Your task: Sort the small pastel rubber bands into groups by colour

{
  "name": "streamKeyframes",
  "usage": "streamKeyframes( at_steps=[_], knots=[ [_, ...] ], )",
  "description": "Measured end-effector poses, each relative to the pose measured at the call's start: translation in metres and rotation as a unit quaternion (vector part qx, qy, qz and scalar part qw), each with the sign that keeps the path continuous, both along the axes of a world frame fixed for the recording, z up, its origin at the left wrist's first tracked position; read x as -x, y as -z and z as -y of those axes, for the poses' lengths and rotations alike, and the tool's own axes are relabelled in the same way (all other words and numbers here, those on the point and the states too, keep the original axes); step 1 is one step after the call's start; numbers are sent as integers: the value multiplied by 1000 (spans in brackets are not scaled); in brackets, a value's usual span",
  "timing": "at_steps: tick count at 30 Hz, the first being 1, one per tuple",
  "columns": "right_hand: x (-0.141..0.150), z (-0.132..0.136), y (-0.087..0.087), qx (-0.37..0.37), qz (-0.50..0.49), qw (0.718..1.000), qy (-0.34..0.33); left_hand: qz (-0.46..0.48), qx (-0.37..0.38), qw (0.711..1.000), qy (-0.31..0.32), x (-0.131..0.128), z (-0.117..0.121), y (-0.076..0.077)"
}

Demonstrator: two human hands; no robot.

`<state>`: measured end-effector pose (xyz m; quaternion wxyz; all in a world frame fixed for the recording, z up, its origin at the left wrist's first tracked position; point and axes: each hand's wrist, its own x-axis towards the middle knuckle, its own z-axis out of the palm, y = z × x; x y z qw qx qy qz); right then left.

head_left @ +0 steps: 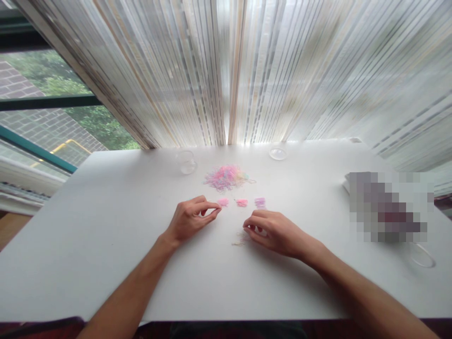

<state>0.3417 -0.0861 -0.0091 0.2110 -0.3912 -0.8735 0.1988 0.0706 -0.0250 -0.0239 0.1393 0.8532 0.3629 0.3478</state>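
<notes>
Three small bundles, one loose pile, two pinching hands

Clear cup (187,165) stands toward the back left of the white table (88,235). Left hand (189,216) is closed at the tips, thumb and forefinger meeting just beside the light pink bundle (223,202); any strand between them is too fine to tell. A small sideways slip of those fingertips could brush that bundle and skew it. Behind it sits the loose multicolored pile (226,177), tangled, so one strand pulled out could drag others along. Pale strands (238,244) lie nearer the person, thin and low-contrast on white, easy to miss or sweep aside. Next, coral bundle (242,203), then purple bundle (260,202), in a row with small gaps; a dragging wrist or a stray strand could mix the colors. Right hand (277,233) has its fingertips pinched together over the pale strands and just below the purple bundle; cannot tell if it grips one. Lifting it carelessly could scatter both. Clear lid (278,154) lies flat behind, well apart. Pixelated item (384,207) at far right, too obscured to identify.
</notes>
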Motion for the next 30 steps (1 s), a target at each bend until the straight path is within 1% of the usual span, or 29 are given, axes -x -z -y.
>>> streamKeyframes(
  at_steps=[7,13,17,23,30],
  knots=[
    [0,0,-1,-9,-4,1000,4,15,-4,1000,8,-1,0,0],
    [0,0,1,2,6,1000,0,-54,9,996,-65,2,-1,2],
    [0,0,2,5,8,1000,-2,-73,20,994,-85,2,-1,2],
    [0,0,1,2,4,1000,-5,-87,40,991,-89,1,0,0],
    [0,-1,0,5,7,1000,-6,-89,44,991,-87,0,1,-1]
  ],
)
